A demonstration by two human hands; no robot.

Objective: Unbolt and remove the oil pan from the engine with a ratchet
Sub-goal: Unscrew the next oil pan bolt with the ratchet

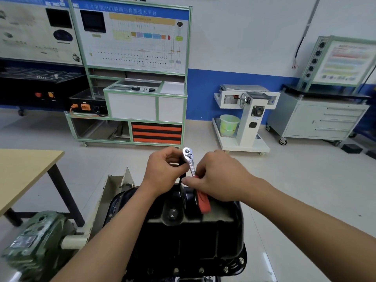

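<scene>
The right hand has its fingers wrapped around the ratchet, gripping where the chrome shank meets the red handle, whose end sticks out below the palm. The left hand curls its fingers narrowly at the ratchet's chrome head, at 9 o'clock from it; what they pinch there is hidden. Both hands hover above the black oil pan, which sits at 6 o'clock, its rim bolts in place along the near edge. A wooden desk stands at 9 o'clock, a green gearbox at 7 o'clock.
</scene>
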